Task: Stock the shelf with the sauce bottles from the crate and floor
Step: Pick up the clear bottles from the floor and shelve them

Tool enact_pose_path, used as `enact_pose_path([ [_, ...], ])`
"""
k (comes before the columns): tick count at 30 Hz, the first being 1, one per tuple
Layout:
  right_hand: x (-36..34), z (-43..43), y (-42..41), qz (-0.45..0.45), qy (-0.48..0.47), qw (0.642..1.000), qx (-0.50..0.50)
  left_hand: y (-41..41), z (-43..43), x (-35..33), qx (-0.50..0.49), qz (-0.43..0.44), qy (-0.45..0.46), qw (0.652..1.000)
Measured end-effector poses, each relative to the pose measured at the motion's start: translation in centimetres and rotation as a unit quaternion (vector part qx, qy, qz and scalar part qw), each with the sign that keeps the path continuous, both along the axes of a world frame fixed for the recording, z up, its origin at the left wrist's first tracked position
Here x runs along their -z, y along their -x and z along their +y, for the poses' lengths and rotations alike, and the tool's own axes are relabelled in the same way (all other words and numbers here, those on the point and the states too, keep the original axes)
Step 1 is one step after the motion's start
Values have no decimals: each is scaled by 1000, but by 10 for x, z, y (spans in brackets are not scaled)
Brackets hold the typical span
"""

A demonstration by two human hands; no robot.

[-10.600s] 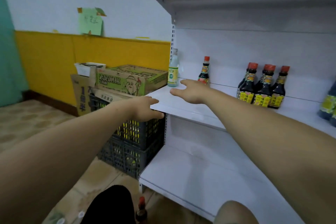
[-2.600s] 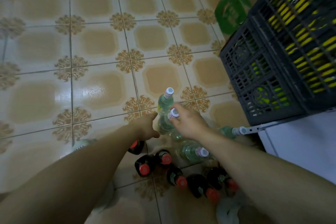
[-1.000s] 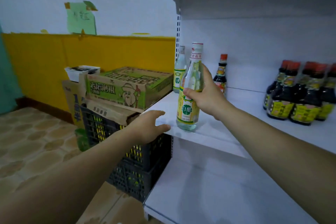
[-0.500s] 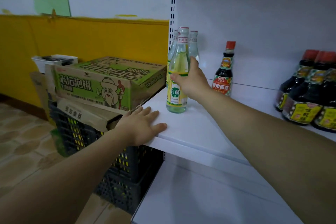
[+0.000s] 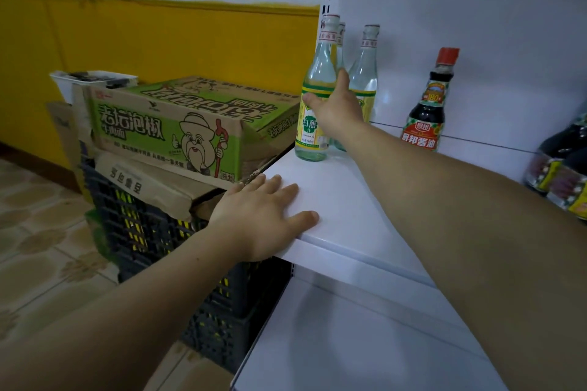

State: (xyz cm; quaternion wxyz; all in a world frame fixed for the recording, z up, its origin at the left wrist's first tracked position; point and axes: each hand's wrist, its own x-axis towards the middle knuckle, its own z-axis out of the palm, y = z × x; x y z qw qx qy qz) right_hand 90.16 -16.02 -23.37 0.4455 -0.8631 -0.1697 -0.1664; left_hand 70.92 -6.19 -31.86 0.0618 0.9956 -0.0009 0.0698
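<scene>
A clear vinegar bottle [image 5: 310, 132] with a yellow-green label stands upright at the left end of the white middle shelf [image 5: 343, 200]. My right hand [image 5: 338, 106] holds it at label height, thumb across the front and fingers behind. Two more clear bottles [image 5: 366, 73] stand just behind it against the back panel. A dark soy sauce bottle [image 5: 427, 114] with a red cap stands to their right, and several dark bottles [image 5: 562, 174] sit at the right edge. My left hand [image 5: 265, 216] rests flat on the shelf's front left corner.
A dark plastic crate stack [image 5: 149, 232] stands left of the shelf, with a green-printed cardboard box [image 5: 190, 124] and flattened cardboard on top. A white lower shelf [image 5: 365, 343] lies below. Patterned floor tiles [image 5: 38, 247] spread to the left.
My right hand has carried the vinegar bottle back and left along the shelf and stood it in front of the other clear bottles. My left hand stays on the shelf corner.
</scene>
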Motion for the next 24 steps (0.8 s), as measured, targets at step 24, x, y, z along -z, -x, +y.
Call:
enact_pose_path([
  [24, 6, 5, -19, 5, -19, 1000, 23, 1, 0, 3, 5, -9, -5, 1000],
])
